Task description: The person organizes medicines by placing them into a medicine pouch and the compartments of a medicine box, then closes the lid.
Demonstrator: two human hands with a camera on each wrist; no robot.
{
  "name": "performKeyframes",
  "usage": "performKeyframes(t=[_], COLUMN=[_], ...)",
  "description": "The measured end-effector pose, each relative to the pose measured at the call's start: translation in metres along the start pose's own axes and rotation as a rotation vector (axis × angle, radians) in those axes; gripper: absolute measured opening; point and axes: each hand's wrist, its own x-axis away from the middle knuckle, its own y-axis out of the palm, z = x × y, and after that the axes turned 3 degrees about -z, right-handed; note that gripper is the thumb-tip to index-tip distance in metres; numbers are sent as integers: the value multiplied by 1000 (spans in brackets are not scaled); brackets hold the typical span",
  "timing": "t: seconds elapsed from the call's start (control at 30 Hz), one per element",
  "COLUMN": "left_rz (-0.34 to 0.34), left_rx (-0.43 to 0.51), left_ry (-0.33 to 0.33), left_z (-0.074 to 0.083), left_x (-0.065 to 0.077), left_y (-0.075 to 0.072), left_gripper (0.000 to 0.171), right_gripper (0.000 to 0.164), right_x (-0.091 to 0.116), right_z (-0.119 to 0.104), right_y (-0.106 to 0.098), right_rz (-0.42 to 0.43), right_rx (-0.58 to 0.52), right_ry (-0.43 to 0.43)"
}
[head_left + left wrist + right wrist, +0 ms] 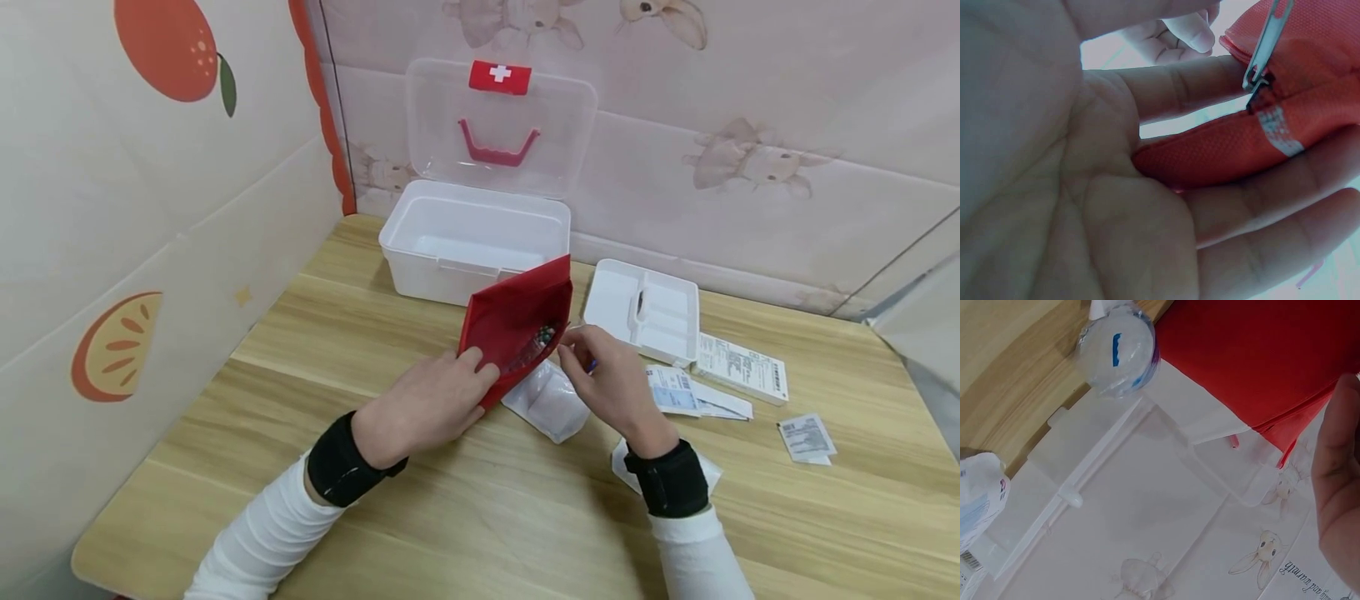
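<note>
A red zip pouch (517, 308) is held up with its mouth spread. My left hand (427, 404) grips its near left side; the silver zipper pull (1267, 40) hangs by those fingers in the left wrist view. A clear packet with dark and green bits (538, 342) lies inside the pouch. At the right edge of the mouth, my right hand (611, 379) has curled fingers and appears to pinch the rim; the exact contact is partly hidden. Beneath the pouch, a clear-wrapped white bundle (555, 406) rests on the table.
Behind the pouch stands a white first-aid box (420, 271), its clear lid (442, 117) raised. To its right lie a white divided tray (611, 300), a flat printed box (742, 369), paper packets (672, 390) and small sachets (806, 437). Another white packet (705, 475) is partly under my right wrist.
</note>
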Motion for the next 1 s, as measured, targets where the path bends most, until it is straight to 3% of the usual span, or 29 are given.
performKeyframes(t=[0.67, 1.0], left_rz=[9, -19], left_rx=[0, 14], left_ry=[10, -13], left_z=[0, 1], left_x=[-1, -1], left_y=[2, 1], left_gripper=[35, 35], right_gripper=[8, 9], right_x=[5, 13], right_z=[8, 24], right_y=[-11, -24], right_rz=[-8, -9], right_rx=[43, 104], right_ry=[77, 131])
